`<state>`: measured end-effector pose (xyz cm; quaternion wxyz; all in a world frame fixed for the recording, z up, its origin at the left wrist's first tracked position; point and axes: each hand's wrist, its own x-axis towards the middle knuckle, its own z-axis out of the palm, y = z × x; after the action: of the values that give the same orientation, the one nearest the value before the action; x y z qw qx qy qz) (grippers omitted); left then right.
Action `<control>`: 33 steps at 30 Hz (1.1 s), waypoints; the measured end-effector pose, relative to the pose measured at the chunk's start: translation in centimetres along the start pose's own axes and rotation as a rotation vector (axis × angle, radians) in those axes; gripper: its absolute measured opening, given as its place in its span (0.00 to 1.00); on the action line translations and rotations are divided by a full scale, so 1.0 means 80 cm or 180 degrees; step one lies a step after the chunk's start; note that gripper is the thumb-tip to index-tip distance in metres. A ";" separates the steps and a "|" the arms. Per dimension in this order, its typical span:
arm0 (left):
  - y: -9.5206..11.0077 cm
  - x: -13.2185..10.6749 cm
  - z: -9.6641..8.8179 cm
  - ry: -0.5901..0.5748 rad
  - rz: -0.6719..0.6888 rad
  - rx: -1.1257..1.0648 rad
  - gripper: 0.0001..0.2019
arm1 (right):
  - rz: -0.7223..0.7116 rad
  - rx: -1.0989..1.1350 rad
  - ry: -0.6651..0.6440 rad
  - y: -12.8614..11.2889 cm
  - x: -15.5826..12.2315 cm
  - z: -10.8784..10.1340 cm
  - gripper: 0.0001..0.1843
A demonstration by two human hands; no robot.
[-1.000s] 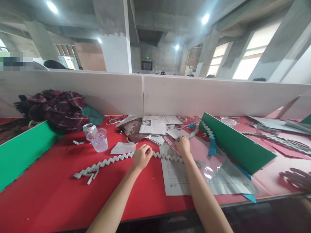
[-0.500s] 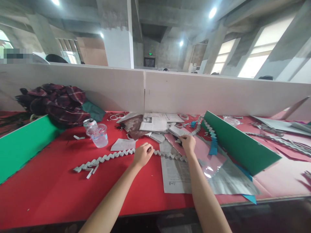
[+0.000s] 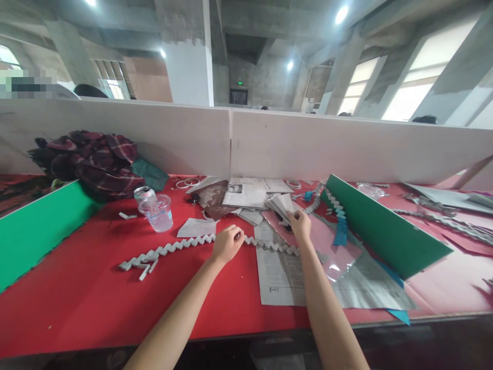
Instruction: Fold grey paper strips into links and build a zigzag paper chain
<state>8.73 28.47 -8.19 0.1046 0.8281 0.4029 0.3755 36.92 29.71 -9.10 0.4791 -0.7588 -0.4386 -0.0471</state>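
Observation:
A long zigzag chain of folded newspaper (image 3: 173, 247) lies across the red table (image 3: 77, 298). My left hand (image 3: 226, 243) rests on the chain near its middle, fingers curled round it. My right hand (image 3: 300, 225) is farther back and to the right, pinching a small stack of folded newspaper pieces (image 3: 280, 204) and lifting their edge. A flat newspaper sheet (image 3: 278, 275) lies under my right forearm.
A clear plastic cup (image 3: 157, 213) and a drinks can (image 3: 142, 194) stand at left, a plaid cloth heap (image 3: 92, 162) behind them. Green boards (image 3: 385, 228) lean at right and left (image 3: 38, 226). A white partition (image 3: 231, 141) closes the back. Loose newspaper (image 3: 246, 192), pink sheets and further chains lie about.
My right hand has moved back and right from the chain to the stack of folded pieces and raised them. My left hand has stayed on the chain.

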 end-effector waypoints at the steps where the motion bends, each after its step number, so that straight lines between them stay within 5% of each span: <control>1: 0.000 0.000 0.000 -0.0002 -0.0005 0.0010 0.12 | -0.0009 0.0014 -0.0005 0.000 0.000 0.000 0.18; 14: -0.006 -0.001 0.000 -0.0065 -0.0080 0.0038 0.11 | -0.0240 0.0400 0.0256 -0.009 -0.001 -0.010 0.24; 19: -0.016 -0.003 -0.007 0.0088 -0.0308 -0.0145 0.08 | -0.1509 0.0485 0.0576 -0.058 -0.024 -0.040 0.21; 22: -0.024 -0.006 -0.018 0.0461 -0.0439 -0.0384 0.10 | -0.2085 0.0241 0.0063 -0.093 -0.087 -0.059 0.20; 27: -0.022 -0.046 -0.050 0.0854 -0.0739 -0.0857 0.11 | -0.2655 -0.0153 -0.2021 -0.111 -0.238 -0.081 0.25; 30: -0.001 -0.103 -0.070 0.0333 -0.0374 -0.0864 0.13 | -0.2499 -0.0282 -0.2455 -0.109 -0.284 -0.094 0.30; 33: 0.029 -0.163 -0.081 -0.0548 0.0164 -0.0420 0.18 | -0.2372 -0.0218 -0.2466 -0.114 -0.291 -0.104 0.28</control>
<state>0.40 16.38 -9.57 0.1834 0.8587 0.3454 0.3313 19.14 10.30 -9.84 0.2081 -0.5288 -0.8210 0.0552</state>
